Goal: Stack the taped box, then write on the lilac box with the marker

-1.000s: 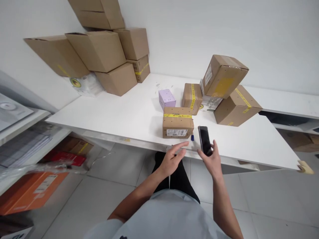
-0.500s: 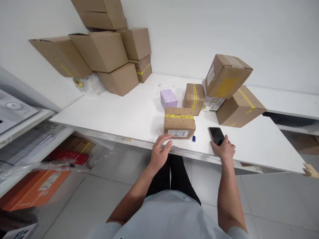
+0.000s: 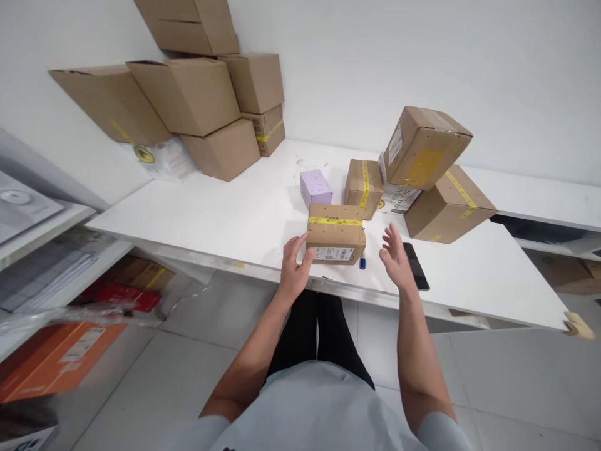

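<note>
A cardboard box (image 3: 336, 235) with yellow tape across its top and a white label on its front sits near the front edge of the white table (image 3: 225, 219). Beside its left front corner is my left hand (image 3: 295, 268), fingers apart; whether the fingertips touch the cardboard I cannot tell. My right hand (image 3: 395, 260) is raised to the right of the box with spread fingers and holds nothing. Just right of that hand a black phone (image 3: 417, 268) lies flat on the table. A small blue object (image 3: 362, 262) lies by the box's right front corner.
Behind the box stand a lilac box (image 3: 316, 188) and a smaller taped carton (image 3: 364, 186). Several cartons (image 3: 425, 150) are piled at the right, and a tall stack (image 3: 201, 100) fills the back left. Shelves with an orange box (image 3: 66, 357) are at the left.
My right hand has let go of the phone and moved left toward the box. The phone now lies slightly further right. My left hand has shifted to the box's left side.
</note>
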Demonstrator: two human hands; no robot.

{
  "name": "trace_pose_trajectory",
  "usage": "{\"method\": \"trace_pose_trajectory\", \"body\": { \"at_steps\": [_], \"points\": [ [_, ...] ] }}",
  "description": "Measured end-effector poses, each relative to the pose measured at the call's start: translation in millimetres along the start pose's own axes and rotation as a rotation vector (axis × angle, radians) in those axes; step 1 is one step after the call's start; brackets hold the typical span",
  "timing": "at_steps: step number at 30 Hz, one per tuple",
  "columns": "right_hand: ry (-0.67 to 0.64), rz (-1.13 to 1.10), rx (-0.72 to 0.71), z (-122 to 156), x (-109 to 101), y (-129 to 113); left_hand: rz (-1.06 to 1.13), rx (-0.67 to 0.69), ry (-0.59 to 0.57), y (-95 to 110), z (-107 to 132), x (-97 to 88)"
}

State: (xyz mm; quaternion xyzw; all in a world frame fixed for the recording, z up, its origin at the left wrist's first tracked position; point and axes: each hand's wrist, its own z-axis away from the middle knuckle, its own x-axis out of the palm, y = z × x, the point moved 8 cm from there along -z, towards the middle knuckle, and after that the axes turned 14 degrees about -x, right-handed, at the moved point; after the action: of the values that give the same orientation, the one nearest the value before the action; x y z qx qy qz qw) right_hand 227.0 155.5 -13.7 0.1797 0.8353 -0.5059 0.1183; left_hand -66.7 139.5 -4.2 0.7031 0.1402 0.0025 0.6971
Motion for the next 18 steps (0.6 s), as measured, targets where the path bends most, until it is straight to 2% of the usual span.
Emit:
{"method": "trace_pose_trajectory", "body": {
  "at_steps": [4, 7, 10, 13, 18],
  "points": [
    [-0.103, -0.138, -0.004, -42.5, 38.3, -0.9, 0.002, -0.011, -0.043, -4.0, -11.7, 8.8],
    [-0.18, -0.205, -0.058, -56.9, 60.0, -2.8, -0.006, -0.014, -0.07, -8.4, -17.9, 8.4],
    [-0.295, -0.179, -0.107, -50.2, 75.2, -8.0, 0.026, -0.037, -0.026, -16.1, -26.9, -5.6],
    [-0.388, -0.085, -0.067, -35.7, 82.3, -9.8, 0.076, -0.044, -0.007, -22.0, -39.0, -19.8],
    [-0.408, 0.026, -0.078, -29.6, 82.5, -19.8, 0.104, -0.066, -0.023, -27.0, -55.0, -25.9]
  ]
}}
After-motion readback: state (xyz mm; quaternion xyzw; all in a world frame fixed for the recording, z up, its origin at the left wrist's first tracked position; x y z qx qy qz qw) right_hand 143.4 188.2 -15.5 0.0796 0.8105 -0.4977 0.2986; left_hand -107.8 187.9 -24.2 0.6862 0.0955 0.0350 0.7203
